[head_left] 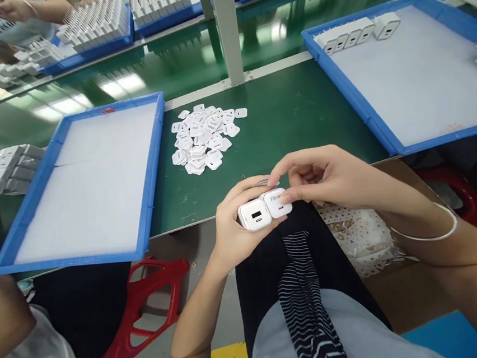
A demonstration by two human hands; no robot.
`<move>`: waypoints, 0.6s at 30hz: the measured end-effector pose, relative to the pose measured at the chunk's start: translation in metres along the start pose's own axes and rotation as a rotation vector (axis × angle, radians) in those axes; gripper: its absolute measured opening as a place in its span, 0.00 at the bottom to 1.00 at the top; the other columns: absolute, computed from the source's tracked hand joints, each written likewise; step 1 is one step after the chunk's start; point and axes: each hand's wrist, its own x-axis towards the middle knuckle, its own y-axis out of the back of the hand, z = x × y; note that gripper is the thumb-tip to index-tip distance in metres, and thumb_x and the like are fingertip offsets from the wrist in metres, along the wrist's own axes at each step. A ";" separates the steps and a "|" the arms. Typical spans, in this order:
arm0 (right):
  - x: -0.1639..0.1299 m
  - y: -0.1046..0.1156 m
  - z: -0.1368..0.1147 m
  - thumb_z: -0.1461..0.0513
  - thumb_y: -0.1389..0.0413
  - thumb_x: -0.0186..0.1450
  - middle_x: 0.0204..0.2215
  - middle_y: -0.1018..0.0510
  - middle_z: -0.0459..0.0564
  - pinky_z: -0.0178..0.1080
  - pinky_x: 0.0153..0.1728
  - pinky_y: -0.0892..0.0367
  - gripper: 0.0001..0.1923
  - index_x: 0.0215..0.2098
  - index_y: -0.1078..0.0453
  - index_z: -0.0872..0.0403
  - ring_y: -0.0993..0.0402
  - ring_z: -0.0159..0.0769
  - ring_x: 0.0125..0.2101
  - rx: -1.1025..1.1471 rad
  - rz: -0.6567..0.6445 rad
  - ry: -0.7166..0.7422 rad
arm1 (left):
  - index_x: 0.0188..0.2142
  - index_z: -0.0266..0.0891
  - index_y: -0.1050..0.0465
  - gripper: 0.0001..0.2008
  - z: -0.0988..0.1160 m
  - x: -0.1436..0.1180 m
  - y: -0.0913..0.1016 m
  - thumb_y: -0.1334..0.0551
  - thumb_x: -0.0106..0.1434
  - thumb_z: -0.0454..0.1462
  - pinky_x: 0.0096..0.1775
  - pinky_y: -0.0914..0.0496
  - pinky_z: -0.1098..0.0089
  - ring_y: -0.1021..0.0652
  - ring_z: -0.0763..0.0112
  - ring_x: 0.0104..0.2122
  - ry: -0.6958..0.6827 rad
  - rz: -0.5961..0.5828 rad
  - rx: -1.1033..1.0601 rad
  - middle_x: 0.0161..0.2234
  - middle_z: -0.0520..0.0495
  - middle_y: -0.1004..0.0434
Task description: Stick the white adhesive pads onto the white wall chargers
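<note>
Trays framed your work: an empty blue tray [34, 210] lay to your left on the green bench [291, 117], and a second blue tray [367, 116] to your right carried a short row of white chargers [349, 36] along its far edge. Between them, well apart from your hands, sat a loose heap of small white plates [203, 137]. Over your lap, just off the bench's near edge, your left hand [235, 230] was curled around two white charger bodies [264, 210] held side by side and touching, fingers closed under and behind them, thumb along the near side. Your right hand [327, 179] reached in from the right with its fingers bent, fingertips pressing on the top of the right-hand body; whether they also pinched something small I could not tell. A steady left-hand grip and a square press with the right fingertips looked like the way to do that well, keeping both port faces visible. Each body's slotted port face pointed up and toward you; the pair's long axis ran left to right, tilted slightly upward at its right end.
</note>
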 end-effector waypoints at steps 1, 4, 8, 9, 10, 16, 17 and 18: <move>0.000 -0.002 0.003 0.62 0.36 0.64 0.18 0.31 0.38 0.31 0.18 0.41 0.07 0.39 0.28 0.52 0.36 0.25 0.17 0.086 -0.012 -0.012 | 0.47 0.42 0.22 0.21 0.000 -0.001 0.001 0.24 0.53 0.34 0.52 0.23 0.62 0.20 0.62 0.50 -0.014 -0.003 0.000 0.50 0.43 0.20; -0.001 -0.009 0.011 0.58 0.36 0.65 0.22 0.26 0.39 0.30 0.20 0.36 0.14 0.39 0.38 0.51 0.30 0.27 0.19 0.348 -0.026 -0.028 | 0.49 0.41 0.22 0.21 0.000 -0.003 0.003 0.25 0.55 0.33 0.54 0.24 0.62 0.20 0.61 0.51 -0.076 -0.004 0.023 0.52 0.41 0.21; 0.000 -0.012 0.015 0.55 0.41 0.70 0.21 0.27 0.38 0.29 0.21 0.35 0.14 0.39 0.41 0.51 0.30 0.26 0.20 0.437 -0.036 -0.013 | 0.50 0.41 0.23 0.20 0.004 -0.004 0.004 0.27 0.57 0.34 0.52 0.23 0.60 0.20 0.59 0.50 -0.162 -0.013 0.071 0.53 0.40 0.22; 0.001 -0.012 0.016 0.55 0.41 0.70 0.22 0.27 0.39 0.29 0.21 0.35 0.13 0.38 0.40 0.51 0.31 0.25 0.20 0.424 -0.047 -0.013 | 0.50 0.42 0.23 0.20 0.005 -0.004 0.004 0.28 0.57 0.34 0.51 0.23 0.60 0.19 0.60 0.50 -0.170 -0.017 0.080 0.53 0.40 0.21; 0.002 -0.010 0.016 0.55 0.40 0.69 0.23 0.28 0.39 0.28 0.22 0.35 0.13 0.37 0.40 0.52 0.31 0.25 0.21 0.408 -0.058 -0.011 | 0.50 0.42 0.23 0.20 0.006 -0.004 0.004 0.28 0.58 0.34 0.51 0.23 0.60 0.19 0.60 0.49 -0.169 -0.018 0.086 0.53 0.40 0.21; 0.005 -0.003 0.024 0.58 0.41 0.70 0.30 0.26 0.43 0.32 0.29 0.30 0.08 0.40 0.35 0.52 0.29 0.27 0.27 0.190 -0.047 0.114 | 0.48 0.43 0.21 0.21 0.005 -0.004 0.006 0.24 0.53 0.36 0.57 0.26 0.54 0.20 0.56 0.52 0.008 0.020 -0.044 0.51 0.41 0.20; 0.005 -0.004 0.027 0.59 0.40 0.69 0.32 0.26 0.44 0.32 0.30 0.30 0.07 0.41 0.34 0.52 0.29 0.28 0.29 0.107 0.000 0.151 | 0.47 0.43 0.21 0.22 0.004 -0.005 0.007 0.24 0.52 0.36 0.58 0.27 0.53 0.21 0.55 0.53 0.047 0.036 -0.074 0.50 0.42 0.20; 0.005 -0.005 0.029 0.60 0.40 0.69 0.33 0.25 0.44 0.32 0.31 0.30 0.07 0.41 0.33 0.52 0.28 0.29 0.30 0.022 0.055 0.189 | 0.47 0.43 0.20 0.22 0.004 -0.005 0.007 0.23 0.51 0.36 0.58 0.28 0.53 0.21 0.55 0.53 0.078 0.046 -0.096 0.50 0.42 0.19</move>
